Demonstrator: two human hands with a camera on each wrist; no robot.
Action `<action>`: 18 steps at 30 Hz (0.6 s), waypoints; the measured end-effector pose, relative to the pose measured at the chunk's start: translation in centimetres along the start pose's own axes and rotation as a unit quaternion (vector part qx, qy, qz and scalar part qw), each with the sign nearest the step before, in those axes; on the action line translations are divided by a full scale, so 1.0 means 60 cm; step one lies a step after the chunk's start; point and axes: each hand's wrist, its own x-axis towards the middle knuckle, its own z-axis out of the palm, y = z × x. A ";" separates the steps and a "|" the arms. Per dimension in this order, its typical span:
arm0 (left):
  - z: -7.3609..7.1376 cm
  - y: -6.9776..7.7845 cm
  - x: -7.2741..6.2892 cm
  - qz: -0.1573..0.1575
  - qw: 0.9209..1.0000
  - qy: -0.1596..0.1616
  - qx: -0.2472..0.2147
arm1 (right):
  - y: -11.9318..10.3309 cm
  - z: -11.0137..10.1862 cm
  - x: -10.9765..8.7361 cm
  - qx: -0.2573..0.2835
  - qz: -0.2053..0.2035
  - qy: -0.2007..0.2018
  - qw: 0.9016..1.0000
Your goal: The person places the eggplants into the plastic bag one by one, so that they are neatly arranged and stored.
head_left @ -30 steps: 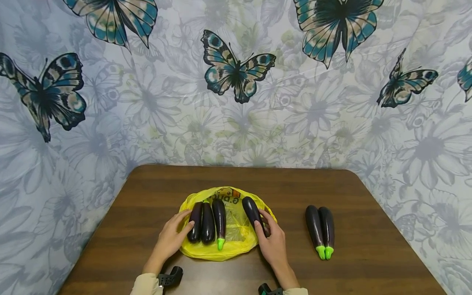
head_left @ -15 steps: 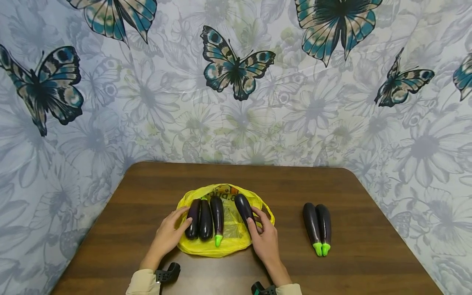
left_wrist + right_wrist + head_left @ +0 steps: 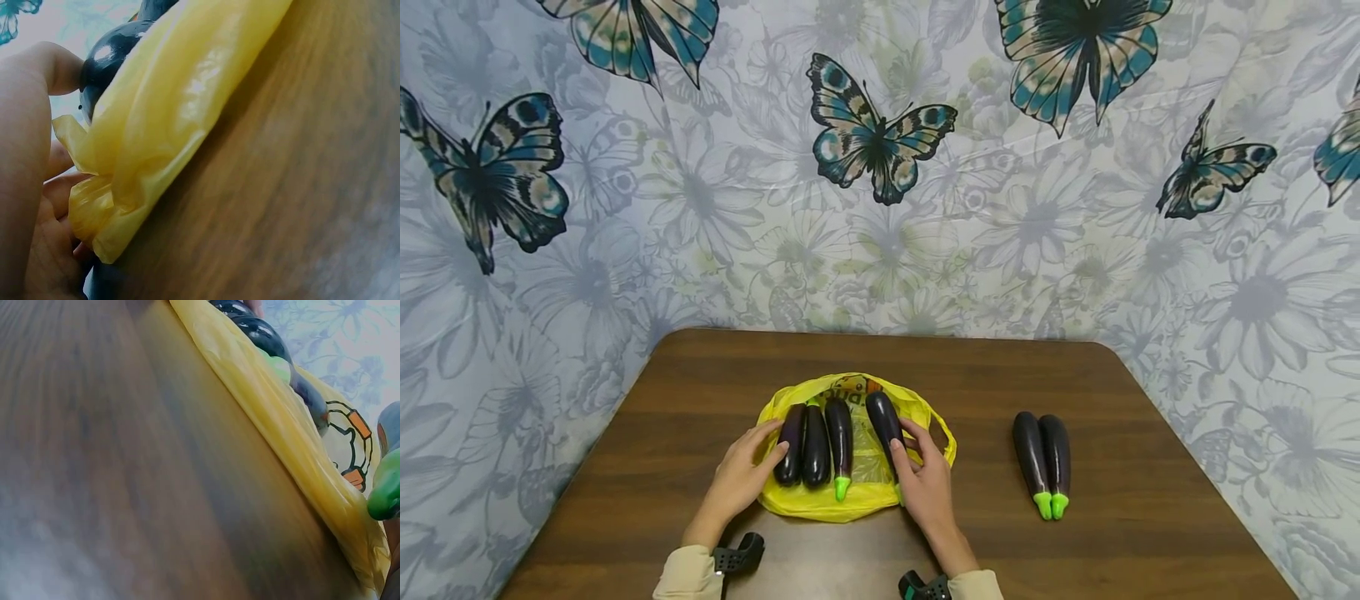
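Observation:
A yellow plastic bag [image 3: 808,503] lies open on the table with three dark eggplants [image 3: 816,446] side by side at its left. My right hand [image 3: 928,492] grips another eggplant [image 3: 882,415] over the bag's right part, thumb along its near side. Its green stem end [image 3: 387,484] shows at the right edge of the right wrist view. At the bag's left rim is my left hand [image 3: 739,477], its thumb on the leftmost eggplant [image 3: 112,59] and its fingers on the outer side of the bag wall [image 3: 150,137].
Two more eggplants [image 3: 1042,458] with green stems lie together on the brown wooden table [image 3: 1135,450], to the right of the bag. A cloth with butterflies and flowers [image 3: 895,250] hangs behind the table. Each wrist wears a black strap [image 3: 739,553].
My right hand has moved left with its eggplant, bringing it closer to the three others in the bag. The left hand keeps its place at the bag's left rim. The view has shifted slightly.

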 end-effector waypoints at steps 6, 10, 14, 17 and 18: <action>-0.002 0.001 -0.002 -0.002 1.000 -0.001 -0.003 | 0.001 0.008 0.002 0.001 -0.001 0.010 1.000; -0.002 0.001 -0.001 -0.001 1.000 -0.002 -0.002 | 0.001 0.012 0.005 -0.007 -0.001 0.008 1.000; -0.002 0.001 -0.001 0.000 1.000 -0.003 -0.001 | 0.001 0.017 0.007 -0.021 0.008 0.005 1.000; -0.002 0.001 0.000 0.001 1.000 -0.004 0.000 | 0.001 0.018 0.007 -0.034 0.013 0.004 0.999; -0.002 0.001 0.000 0.001 1.000 -0.004 0.000 | 0.001 0.018 0.007 -0.039 0.015 0.004 0.999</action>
